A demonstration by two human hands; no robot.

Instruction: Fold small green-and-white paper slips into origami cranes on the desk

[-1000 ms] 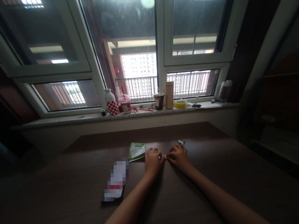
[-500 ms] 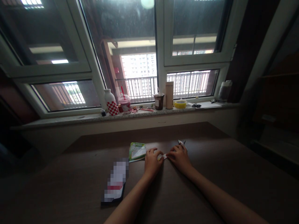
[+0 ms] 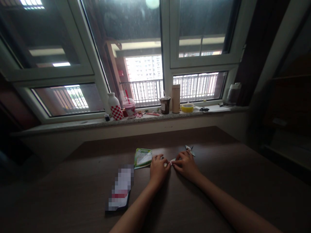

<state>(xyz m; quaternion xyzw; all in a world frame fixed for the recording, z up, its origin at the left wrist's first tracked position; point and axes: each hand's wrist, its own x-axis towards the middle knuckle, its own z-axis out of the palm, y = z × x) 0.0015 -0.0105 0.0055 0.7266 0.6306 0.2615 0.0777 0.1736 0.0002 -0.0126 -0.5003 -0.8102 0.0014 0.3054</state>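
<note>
Dark brown wood-grain table [image 3: 218, 181] below a wide white-framed window [image 3: 167, 64]; dim indoors, bright outside past a balcony railing [image 3: 145, 92] and pale tower blocks. Along the stone windowsill [image 3: 73, 123], from left: a white bottle [image 3: 115, 106] with red checks, a pink drink cup [image 3: 130, 107] with a straw, a dark cup [image 3: 165, 105], a tall beige flask [image 3: 176, 98], a yellow tape roll [image 3: 188, 107], black scissors [image 3: 204, 109] and a grey jug [image 3: 233, 94] at the far right end.

Near the middle of the table, left hand [image 3: 158, 170] curled knuckles-up, right hand [image 3: 186, 165] just beside it, both pinching a small white strip [image 3: 172, 160] between meeting fingertips, low over the tabletop. Just left of the left hand, a green packet [image 3: 143, 157] lying flat. Nearer the body and further left, a dark flat slab [image 3: 120, 189] with a blurred-out face. Just beyond the right hand, a small folded paper shape [image 3: 190, 149], touching the knuckles or just clear of them, impossible to tell which.

Hard to make out: the strip itself, mostly hidden by the fingers, too small to tell its shape or whether resting on the wood. Print on the packet unreadable. Both forearms cut off at the lower edge. Left corner of the room and shelving at right lost in shadow. Small bits on the sill between the pink cup and the dark cup too tiny to name
</note>
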